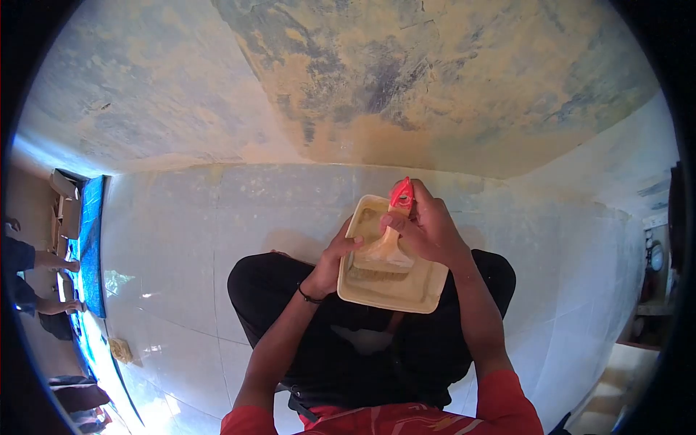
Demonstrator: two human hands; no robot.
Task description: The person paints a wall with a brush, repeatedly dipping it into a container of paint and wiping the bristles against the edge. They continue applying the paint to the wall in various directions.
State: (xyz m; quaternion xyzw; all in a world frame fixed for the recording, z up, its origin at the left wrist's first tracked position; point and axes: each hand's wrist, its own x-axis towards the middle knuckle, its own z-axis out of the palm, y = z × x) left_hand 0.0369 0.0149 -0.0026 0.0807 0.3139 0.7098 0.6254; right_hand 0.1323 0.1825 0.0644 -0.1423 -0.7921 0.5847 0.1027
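Note:
My right hand point(429, 223) is closed around the handle of a wide paintbrush point(390, 250), whose handle has a red end. The brush points down into a shallow cream plastic tub point(429, 288), its bristles against or just above the tub's inside. Pale yellowish paint coats the tub and part of the brush. My left hand point(338, 254) grips the tub's left side, with the thumb over the rim. The tub is above my crossed legs, tilted slightly. Fingers of both hands are partly hidden behind the tub and handle.
A wall point(384, 80) with patchy yellowish paint over grey rises in front. Pale tiles point(167, 246) cover the floor. At left are a blue sheet point(93, 246), a yellowish lump point(120, 350) and another person's legs point(54, 261). Shelving point(656, 290) stands far right.

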